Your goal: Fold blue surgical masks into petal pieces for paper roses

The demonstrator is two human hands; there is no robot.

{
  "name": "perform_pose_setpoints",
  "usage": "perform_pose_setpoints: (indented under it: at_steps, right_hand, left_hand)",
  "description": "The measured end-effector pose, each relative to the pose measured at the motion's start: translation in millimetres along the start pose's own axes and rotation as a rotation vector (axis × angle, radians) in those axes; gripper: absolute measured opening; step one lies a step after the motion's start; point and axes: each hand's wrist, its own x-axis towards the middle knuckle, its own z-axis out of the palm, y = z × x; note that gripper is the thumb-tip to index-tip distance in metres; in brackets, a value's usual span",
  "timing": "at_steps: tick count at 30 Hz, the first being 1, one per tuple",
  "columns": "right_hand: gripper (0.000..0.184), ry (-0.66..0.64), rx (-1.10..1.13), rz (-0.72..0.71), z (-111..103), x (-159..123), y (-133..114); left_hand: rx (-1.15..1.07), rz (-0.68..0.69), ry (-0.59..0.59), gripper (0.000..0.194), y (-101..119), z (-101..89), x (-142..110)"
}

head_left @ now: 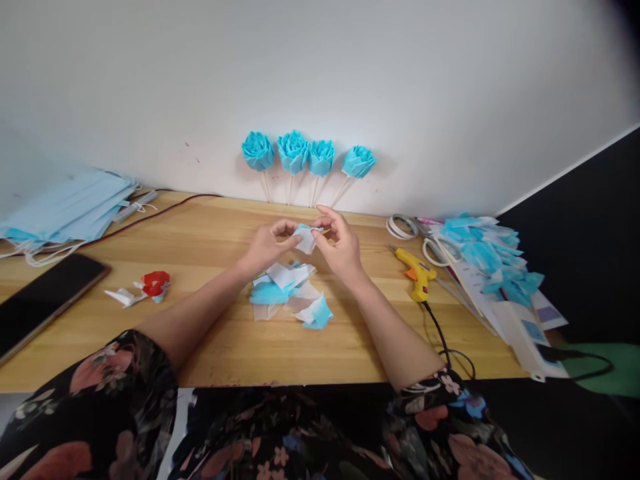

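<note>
Between both hands, just above a wooden table (225, 360), a thin white-and-blue piece (307, 241) is pinched by the left hand (269, 248) and right hand (341, 245), probably so its soft edge can be shaped. Nearer the wearer than the fingers lie loose, crumpled scraps (273, 291), seemingly kept within reach. Beyond them, ruffled blue flowers (293, 152) on thin sticks lean against the wall (320, 73).

Wall (320, 80): plain and pale, it stood before me, dotted with a few small reddish specks (187, 144).
Table (200, 230): light wood, its grain running sideways, reached the wall in front of me.
Right side: a black area (595, 267) met the wall along a slanting edge.
Light: soft, with faint shadows on the wall.
</note>
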Motion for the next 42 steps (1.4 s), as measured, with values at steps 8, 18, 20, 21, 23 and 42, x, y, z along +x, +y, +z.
perform_pose_setpoints:
  at_steps: [8,18,20,21,23,42]
  right_hand:
    - [0.055,0.004,0.017,-0.039,-7,1,-3]
    - [0.005,0.105,-0.153,-0.261,-5,-4,-14]
    - [0.005,0.14,-0.184,-0.333,-8,-3,-16]
    - [0.005,0.156,-0.201,-0.362,-9,-2,-16]
    - [0.007,0.174,-0.235,-0.386,-11,-1,-16]
    - [0.018,0.085,-0.121,-0.097,-1,-5,2]
  left_hand:
    - [-0.179,0.027,0.161,0.035,9,-3.2,1]
    - [-0.033,0.219,0.079,0.033,12,0.2,-5]
    - [0.031,0.275,0.087,0.031,13,-0.3,-4]
    - [0.071,0.3,0.097,0.031,13,-0.3,-4]
    - [0.142,0.333,0.107,0.035,13,0.3,-5]
    - [0.121,0.173,0.16,0.017,11,-0.1,-7]
